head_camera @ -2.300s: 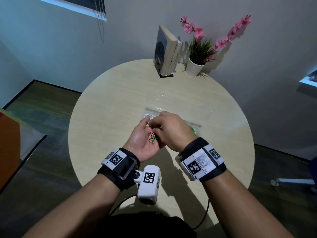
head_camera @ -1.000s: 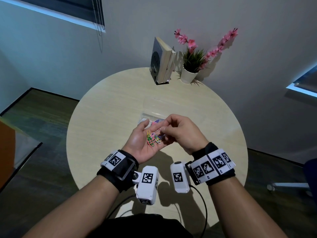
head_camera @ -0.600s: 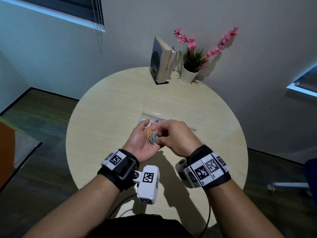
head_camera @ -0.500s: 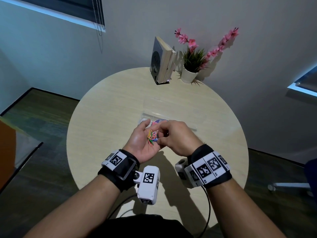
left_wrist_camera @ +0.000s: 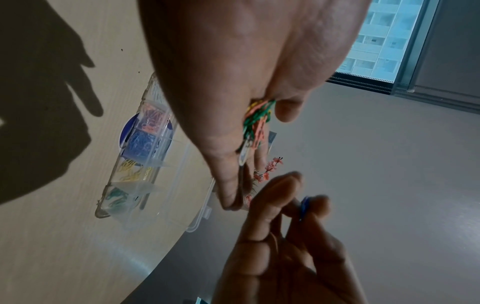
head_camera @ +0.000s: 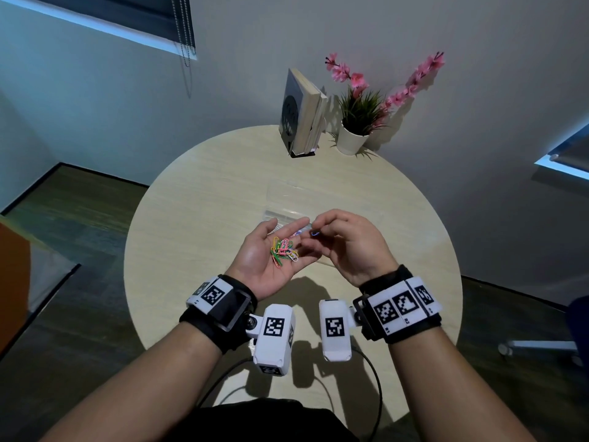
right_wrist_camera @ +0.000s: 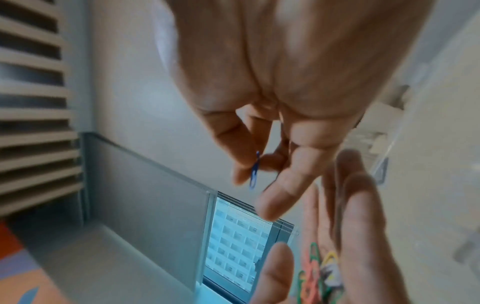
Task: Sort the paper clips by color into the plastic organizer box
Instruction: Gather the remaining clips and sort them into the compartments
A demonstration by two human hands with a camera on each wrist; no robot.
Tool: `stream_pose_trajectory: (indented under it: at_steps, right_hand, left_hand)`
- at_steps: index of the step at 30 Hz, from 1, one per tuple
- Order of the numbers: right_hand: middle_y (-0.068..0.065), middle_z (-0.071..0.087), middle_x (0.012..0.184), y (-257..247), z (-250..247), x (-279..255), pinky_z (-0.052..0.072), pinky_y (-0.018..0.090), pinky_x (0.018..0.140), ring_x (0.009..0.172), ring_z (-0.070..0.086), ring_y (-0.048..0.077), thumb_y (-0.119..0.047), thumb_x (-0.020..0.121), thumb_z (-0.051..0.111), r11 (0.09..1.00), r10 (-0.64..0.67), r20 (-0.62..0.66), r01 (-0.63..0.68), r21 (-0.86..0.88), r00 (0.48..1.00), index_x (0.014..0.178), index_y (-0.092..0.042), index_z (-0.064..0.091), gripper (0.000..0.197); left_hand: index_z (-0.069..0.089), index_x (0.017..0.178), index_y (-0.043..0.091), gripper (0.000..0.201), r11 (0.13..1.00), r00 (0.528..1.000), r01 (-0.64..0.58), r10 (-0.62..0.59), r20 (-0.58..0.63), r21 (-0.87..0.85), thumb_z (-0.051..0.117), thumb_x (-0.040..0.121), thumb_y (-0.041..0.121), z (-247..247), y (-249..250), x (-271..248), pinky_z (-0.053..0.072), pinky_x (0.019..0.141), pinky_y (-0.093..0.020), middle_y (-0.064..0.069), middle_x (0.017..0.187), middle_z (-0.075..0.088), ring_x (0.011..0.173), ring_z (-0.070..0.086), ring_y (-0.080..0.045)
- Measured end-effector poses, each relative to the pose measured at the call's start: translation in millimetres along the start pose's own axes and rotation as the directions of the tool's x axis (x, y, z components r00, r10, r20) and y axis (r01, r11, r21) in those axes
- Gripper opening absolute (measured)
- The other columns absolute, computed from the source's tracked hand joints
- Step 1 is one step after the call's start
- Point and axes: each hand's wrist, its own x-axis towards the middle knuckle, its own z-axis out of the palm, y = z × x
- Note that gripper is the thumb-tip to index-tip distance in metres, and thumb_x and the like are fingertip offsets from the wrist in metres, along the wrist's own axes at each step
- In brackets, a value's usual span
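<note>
My left hand (head_camera: 280,237) lies palm up above the table, its fingers relaxed, carrying a small pile of mixed paper clips (head_camera: 284,251) in green, pink, yellow and orange. Just right of those fingers, my right hand (head_camera: 319,225) pinches one blue paper clip (head_camera: 315,233) between thumb and index finger; the right wrist view shows the blue clip (right_wrist_camera: 254,170) too. The clear plastic organizer box (left_wrist_camera: 103,214) sits on the table beneath both hands, lid open, with separate compartments of pink, blue, yellow and green clips. In the head view the hands hide most of the box (head_camera: 280,215).
The round wooden table (head_camera: 191,218) has a book in a black stand (head_camera: 301,113) and a white pot of pink flowers (head_camera: 357,122) at its far edge by the wall. Cables hang from the wrist cameras at the near edge.
My right hand was picking in the pile on the left palm. It has lifted away to the right with a blue clip pinched, uncovering the pile. The left hand stayed put.
</note>
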Motion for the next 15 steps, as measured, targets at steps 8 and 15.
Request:
stream_pose_trajectory:
  at_steps: [8, 15]
  right_hand:
    - [0.01, 0.059, 0.061, 3.3, 15.4, 2.7, 0.031, 0.021, 0.044, 0.052, 0.044, 0.018, 0.0, 0.088, 0.049, 0.976, 0.003, -0.055, -0.015, -0.219, 0.998, 0.065, -0.007, 0.052, 0.025]
    - [-0.006, 0.059, 0.066, 12.8, 21.6, 6.8, 0.037, 0.025, 0.06, 0.063, 0.054, 0.01, -0.019, 0.081, 0.064, 0.213, -0.158, 0.074, 0.107, -0.971, 0.985, 0.066, -0.023, 0.057, 0.017]
  left_hand:
    - [0.064, 0.113, -0.006, 0.051, 1.0, 1.0, -0.014, 0.013, -0.023, -0.01, 0.032, 0.097, 0.031, 0.6, -0.8, 1.5, 0.058, 0.077, -0.045, -0.022, 0.096, 0.064, 0.086, 0.062, -0.033]
    - [0.056, 0.126, 0.001, 0.051, 0.999, 0.999, -0.001, 0.003, -0.038, 0.038, 0.029, 0.099, 0.035, -1.8, 2.7, 3.2, 0.058, 0.07, -0.031, -0.014, 0.097, 0.068, 0.081, 0.07, -0.021]
